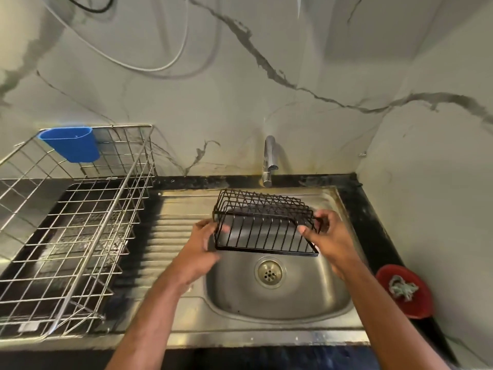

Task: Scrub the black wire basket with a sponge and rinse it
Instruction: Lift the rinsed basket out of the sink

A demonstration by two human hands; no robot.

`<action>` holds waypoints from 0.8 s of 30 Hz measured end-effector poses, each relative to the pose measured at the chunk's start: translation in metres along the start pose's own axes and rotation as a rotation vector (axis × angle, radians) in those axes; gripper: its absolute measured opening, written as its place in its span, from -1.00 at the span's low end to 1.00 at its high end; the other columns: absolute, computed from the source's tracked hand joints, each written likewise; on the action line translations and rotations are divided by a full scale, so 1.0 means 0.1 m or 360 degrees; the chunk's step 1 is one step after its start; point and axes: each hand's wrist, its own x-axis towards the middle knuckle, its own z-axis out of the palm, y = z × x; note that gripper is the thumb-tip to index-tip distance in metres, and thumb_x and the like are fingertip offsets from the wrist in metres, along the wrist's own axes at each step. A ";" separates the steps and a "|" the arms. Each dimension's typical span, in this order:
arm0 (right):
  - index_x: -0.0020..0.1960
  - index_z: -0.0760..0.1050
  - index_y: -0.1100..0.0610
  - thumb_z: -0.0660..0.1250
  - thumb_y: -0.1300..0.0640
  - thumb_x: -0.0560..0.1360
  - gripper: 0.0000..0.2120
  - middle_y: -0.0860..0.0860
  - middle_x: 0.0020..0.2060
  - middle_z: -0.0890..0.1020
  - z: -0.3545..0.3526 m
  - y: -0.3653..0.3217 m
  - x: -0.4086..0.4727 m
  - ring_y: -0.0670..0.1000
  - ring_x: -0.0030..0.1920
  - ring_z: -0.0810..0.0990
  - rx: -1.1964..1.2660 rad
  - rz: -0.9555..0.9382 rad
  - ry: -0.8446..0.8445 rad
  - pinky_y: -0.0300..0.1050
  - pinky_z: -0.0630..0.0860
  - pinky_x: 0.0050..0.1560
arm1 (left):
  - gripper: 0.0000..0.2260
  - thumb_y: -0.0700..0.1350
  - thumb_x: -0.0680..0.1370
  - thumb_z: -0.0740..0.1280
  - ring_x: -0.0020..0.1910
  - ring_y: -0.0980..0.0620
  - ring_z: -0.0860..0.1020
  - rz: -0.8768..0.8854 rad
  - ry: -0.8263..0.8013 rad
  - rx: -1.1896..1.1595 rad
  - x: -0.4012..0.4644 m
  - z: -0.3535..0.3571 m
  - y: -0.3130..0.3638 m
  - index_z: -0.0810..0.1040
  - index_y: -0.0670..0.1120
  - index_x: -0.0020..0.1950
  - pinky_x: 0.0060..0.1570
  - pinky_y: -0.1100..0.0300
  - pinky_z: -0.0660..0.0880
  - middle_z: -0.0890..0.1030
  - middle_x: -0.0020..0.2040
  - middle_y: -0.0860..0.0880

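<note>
Over the steel sink (pixel 280 313), your left hand (pixel 202 244) and right hand (pixel 328 236) each grip an end of the black wire basket (pixel 264 225), tilted.

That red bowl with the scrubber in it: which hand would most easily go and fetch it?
Probably the right hand. The red bowl sits on the counter just to its right, while the left hand grips the far end of the black wire basket and could keep holding it over the sink.

Single head-worn wide-angle view, looking forward and steeply down from above the sink (pixel 280 297), close in, wall (pixel 266 76) filling the upper frame, both forearms entering from the bottom edge.
</note>
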 end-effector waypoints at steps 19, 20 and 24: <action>-0.10 0.35 -0.02 0.54 0.16 0.41 -0.65 0.02 0.03 0.44 0.94 -0.18 -0.73 0.10 0.07 0.50 -0.0199 -0.0358 0.0252 0.20 0.58 0.08 | -0.79 0.03 0.53 0.46 -0.03 0.13 0.49 -0.0180 0.0450 -0.0967 -0.12 -0.53 -0.11 0.47 -0.03 -0.01 0.11 0.06 0.30 0.55 -0.01 0.06; -0.09 0.35 0.00 0.54 0.17 0.41 -0.66 0.01 0.05 0.44 0.95 -0.20 -0.77 0.06 0.08 0.50 -0.0228 -0.0360 0.0286 0.17 0.58 0.11 | -0.80 0.00 0.53 0.46 -0.07 0.14 0.47 -0.0177 0.0448 -0.0978 -0.14 -0.54 -0.11 0.46 -0.03 -0.04 0.11 0.05 0.30 0.55 -0.04 0.06; -0.13 0.31 -0.05 0.53 0.21 0.41 -0.61 -0.02 0.05 0.42 0.89 -0.41 -0.89 0.00 0.09 0.49 -0.0236 -0.0465 0.0419 0.12 0.58 0.09 | -0.80 -0.05 0.56 0.43 -0.13 0.23 0.44 -0.0057 0.0370 -0.0952 -0.26 -0.57 0.10 0.41 0.08 -0.11 0.19 0.09 0.31 0.50 -0.10 0.11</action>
